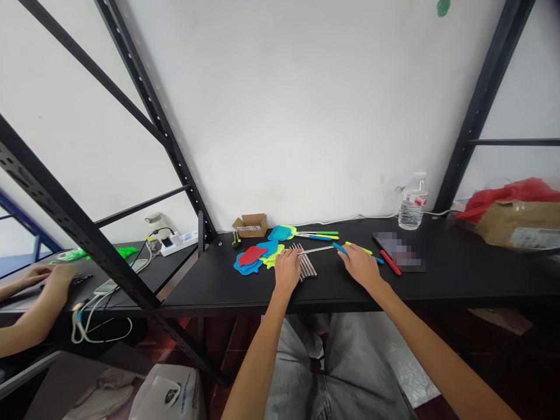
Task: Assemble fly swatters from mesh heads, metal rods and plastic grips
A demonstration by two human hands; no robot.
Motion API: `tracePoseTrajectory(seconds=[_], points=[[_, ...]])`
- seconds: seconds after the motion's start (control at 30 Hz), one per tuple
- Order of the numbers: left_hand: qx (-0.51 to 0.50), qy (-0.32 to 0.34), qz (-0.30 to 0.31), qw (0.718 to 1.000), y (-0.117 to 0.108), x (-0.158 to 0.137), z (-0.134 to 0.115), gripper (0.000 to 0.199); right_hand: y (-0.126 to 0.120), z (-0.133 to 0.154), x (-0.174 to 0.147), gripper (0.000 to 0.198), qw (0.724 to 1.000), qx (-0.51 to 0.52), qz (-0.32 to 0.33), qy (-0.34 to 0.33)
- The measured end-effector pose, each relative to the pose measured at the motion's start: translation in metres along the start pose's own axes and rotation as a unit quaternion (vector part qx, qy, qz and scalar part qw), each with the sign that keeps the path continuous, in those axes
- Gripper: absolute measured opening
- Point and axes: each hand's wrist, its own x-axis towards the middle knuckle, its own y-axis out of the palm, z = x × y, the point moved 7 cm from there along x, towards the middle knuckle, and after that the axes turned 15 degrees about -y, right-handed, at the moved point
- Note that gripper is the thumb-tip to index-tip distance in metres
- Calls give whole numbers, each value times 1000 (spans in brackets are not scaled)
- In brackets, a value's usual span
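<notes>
My left hand (289, 269) is closed on one end of a thin metal rod (317, 250), above a row of similar metal rods (308, 265) on the black table. The rod's other end meets a blue handle (340, 249), which my right hand (361, 266) grips. Whether the rod sits inside the handle is too small to tell. Left of my left hand lie flat fly swatter heads: a red one (252, 255), blue ones (247, 268) and yellow-green ones (270, 260). Loose yellow and blue handles (377, 259) show beside my right hand.
Behind the rods lie several assembled fly swatters (282, 233). A small open cardboard box (254, 226) stands near the wall. To the right are a red handle (391, 263), a blurred dark device (405, 251), a water bottle (413, 201) and a carton (520, 224). Another person's hands (55, 277) work at left.
</notes>
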Motion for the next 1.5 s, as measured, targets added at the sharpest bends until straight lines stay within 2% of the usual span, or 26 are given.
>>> tracePoseTrajectory(seconds=[0.23,0.5,1.23,1.5], points=[[14,-27,-38,999,-7,3,3,25,-1,2,0,29,999,-19,-25,-32],[14,-25,-47,999,-11,2,1,26,-5,3,1,29,997,2,-52,-58],[-29,-42,-32,998,-9,1,7,31,-6,3,1,24,985,95,-88,-113],[-33,-35,-28,998,-8,1,7,33,-9,5,0,32,984,89,-85,-132]])
